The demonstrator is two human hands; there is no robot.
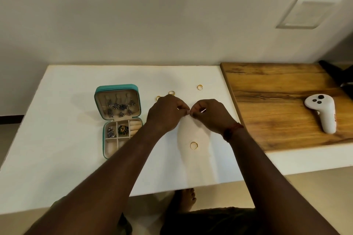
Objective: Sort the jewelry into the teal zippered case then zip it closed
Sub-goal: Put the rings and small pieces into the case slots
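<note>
Here our left hand and right hand pinch one tiny piece together, right of the open teal case; we should hold gently, keeping it above the table.

Left hand and right hand meet fingertip to fingertip — both pinched, forearms extended.

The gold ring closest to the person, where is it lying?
In the head view, that gold ring lies flat on the white table, between the forearms, below both hands and right of the open teal case.
</note>
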